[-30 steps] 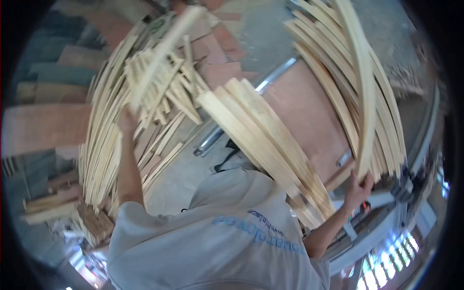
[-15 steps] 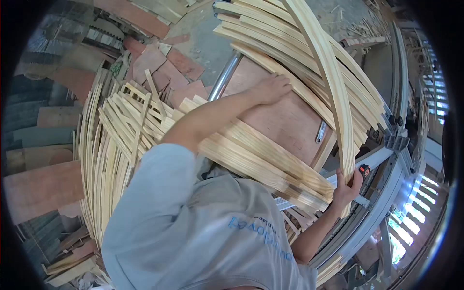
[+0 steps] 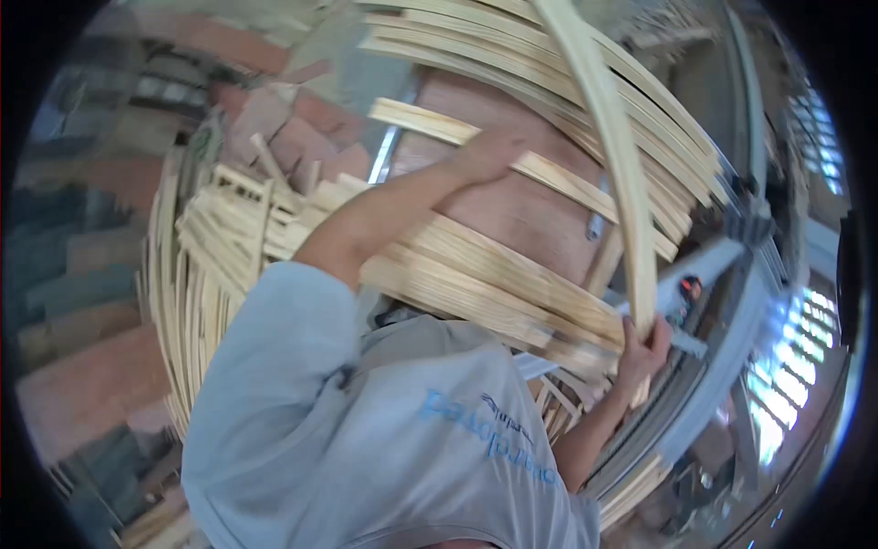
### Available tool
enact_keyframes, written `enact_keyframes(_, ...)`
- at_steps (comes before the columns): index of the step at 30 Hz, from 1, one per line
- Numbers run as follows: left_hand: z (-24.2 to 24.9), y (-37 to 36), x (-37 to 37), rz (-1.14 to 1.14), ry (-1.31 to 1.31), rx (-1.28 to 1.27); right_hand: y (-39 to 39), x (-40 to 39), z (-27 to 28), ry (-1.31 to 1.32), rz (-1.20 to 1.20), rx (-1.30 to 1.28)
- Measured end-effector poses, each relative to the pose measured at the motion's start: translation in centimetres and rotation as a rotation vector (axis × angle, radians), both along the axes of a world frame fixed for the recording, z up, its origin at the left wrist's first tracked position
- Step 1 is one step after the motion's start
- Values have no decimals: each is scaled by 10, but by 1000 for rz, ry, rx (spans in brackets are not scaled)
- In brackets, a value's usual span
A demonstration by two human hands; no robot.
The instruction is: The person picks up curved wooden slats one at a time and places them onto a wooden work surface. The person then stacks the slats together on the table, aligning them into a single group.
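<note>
Workshop worktop (image 3: 521, 210) under slat piles. Our left hand (image 3: 485, 151) grips one slat (image 3: 549, 174); our right hand (image 3: 643, 346) clasps a curved slat (image 3: 608, 146), which might snag the worktop's far stack (image 3: 512, 46).

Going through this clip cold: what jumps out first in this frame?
Pale wooden strips dominate, lying across a reddish board at centre, with more stacked at upper right and heaped at left. The left hand lifts one strip off the board, while the right hand grips the lower end of a long strip standing at right. A grey shirt fills the foreground.
</note>
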State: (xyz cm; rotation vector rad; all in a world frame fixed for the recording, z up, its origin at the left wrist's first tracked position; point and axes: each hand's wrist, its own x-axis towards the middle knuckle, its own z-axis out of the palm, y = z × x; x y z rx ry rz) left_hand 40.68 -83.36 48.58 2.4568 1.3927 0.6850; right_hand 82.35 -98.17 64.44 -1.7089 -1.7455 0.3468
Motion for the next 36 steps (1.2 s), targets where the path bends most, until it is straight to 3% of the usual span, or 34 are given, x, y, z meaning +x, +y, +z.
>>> enact_keyframes(1,3,-5,-1,36,-161,14,2,-8,10,1,-22,-138)
enact_keyframes(2,-12,-4,3,51,-209,-3,1,-3,-4,-8,-4,-31)
enact_keyframes(3,12,-3,8,-8,-207,-90,3,-17,8,-49,17,-19)
enact_keyframes(7,53,-4,29,63,95,-182,0,-47,22,-16,21,-5)
enact_keyframes(10,26,6,41,-6,112,-102,-5,-54,21,37,-7,-32)
enact_keyframes(14,6,19,55,-100,112,-262,-17,-50,22,23,-27,-21)
enact_keyframes(17,-8,26,52,-87,42,-220,-25,-47,27,9,-36,-29)
enact_keyframes(20,52,13,49,-102,38,-179,-33,-43,47,13,-59,26)
enact_keyframes(22,102,11,43,42,41,-142,-37,-40,65,56,-91,68)
enact_keyframes(24,155,19,33,105,-48,-94,-39,-34,78,118,-134,55)
enact_keyframes(26,182,41,20,192,-599,-124,-36,-27,87,211,-104,89)
enact_keyframes(27,191,40,17,207,-591,-119,-33,-21,88,242,-73,113)
enact_keyframes(29,212,33,13,269,-822,-223,-26,-14,88,384,-86,154)
enact_keyframes(32,234,21,12,340,-1171,-372,-16,-7,94,370,-57,123)
enact_keyframes(33,215,14,16,442,-1134,-292,-11,-9,95,391,-28,140)
enact_keyframes(35,199,-21,42,499,-1439,-540,-4,-12,98,299,-12,132)
enact_keyframes(36,163,-30,50,517,-1466,-659,0,-15,97,200,1,123)
